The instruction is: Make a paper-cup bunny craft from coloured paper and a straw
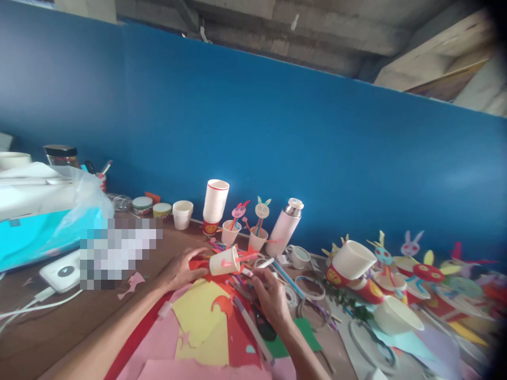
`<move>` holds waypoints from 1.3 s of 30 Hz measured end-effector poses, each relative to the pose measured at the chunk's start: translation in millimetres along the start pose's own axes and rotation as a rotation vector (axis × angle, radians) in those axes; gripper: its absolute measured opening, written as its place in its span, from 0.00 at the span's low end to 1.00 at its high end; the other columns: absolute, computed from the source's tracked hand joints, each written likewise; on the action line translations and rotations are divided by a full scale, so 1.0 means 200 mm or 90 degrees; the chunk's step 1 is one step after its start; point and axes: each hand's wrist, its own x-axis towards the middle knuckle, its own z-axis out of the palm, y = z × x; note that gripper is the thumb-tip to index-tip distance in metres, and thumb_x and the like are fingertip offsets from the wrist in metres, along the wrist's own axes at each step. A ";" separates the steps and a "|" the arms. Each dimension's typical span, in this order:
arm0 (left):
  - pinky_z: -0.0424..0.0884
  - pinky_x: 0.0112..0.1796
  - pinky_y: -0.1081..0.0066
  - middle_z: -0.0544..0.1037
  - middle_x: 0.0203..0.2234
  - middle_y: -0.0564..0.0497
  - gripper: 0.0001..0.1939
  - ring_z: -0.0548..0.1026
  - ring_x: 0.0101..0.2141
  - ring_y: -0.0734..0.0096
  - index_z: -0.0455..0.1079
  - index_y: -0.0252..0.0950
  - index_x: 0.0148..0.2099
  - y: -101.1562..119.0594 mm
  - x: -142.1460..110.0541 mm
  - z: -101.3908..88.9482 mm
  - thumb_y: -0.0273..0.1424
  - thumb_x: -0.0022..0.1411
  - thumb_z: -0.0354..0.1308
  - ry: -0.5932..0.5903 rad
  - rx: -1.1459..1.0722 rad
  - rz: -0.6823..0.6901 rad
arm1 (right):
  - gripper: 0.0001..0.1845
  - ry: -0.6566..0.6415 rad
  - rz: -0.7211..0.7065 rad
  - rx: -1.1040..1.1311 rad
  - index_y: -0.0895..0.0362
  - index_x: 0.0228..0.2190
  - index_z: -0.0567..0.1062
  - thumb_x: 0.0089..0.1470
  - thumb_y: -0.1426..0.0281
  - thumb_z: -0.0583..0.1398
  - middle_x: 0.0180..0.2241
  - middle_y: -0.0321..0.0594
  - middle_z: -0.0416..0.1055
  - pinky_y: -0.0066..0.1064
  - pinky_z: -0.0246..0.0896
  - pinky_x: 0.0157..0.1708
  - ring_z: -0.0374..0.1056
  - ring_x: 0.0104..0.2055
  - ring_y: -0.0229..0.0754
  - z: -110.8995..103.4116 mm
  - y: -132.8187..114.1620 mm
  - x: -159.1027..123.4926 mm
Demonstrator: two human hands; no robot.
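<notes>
A white paper cup (pixel 222 262) is tipped on its side, its mouth toward the right. Pink and red paper strips (pixel 249 256) stick out at its mouth. My left hand (pixel 184 270) is at the cup's base, thumb below and fingers above, apparently gripping it. To the right of the cup, my right hand (pixel 272 293) has thumb and forefinger pinched together. A small pale tip shows by these fingers, but its kind is unclear. Beneath lie yellow paper (pixel 200 309), red paper (pixel 241 338) and pink paper (pixel 158 348), with an orange paper cutout (pixel 222 305) on top.
Behind stand a stack of paper cups (pixel 216 203), two cups with paper rabbit heads (pixel 262 210) and a pink thermos (pixel 284 229). Tape rolls (pixel 309 286) and more decorated cups (pixel 390 285) crowd the right. At left are a white power bank (pixel 62 272) with cable and a plastic bag (pixel 95 192).
</notes>
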 end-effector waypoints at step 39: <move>0.66 0.26 0.76 0.77 0.23 0.51 0.10 0.73 0.25 0.71 0.71 0.35 0.25 0.47 -0.15 -0.05 0.31 0.51 0.49 -0.523 -0.180 0.014 | 0.14 0.060 -0.053 -0.157 0.57 0.27 0.74 0.54 0.64 0.52 0.25 0.38 0.72 0.28 0.58 0.30 0.66 0.28 0.40 -0.24 0.00 -0.13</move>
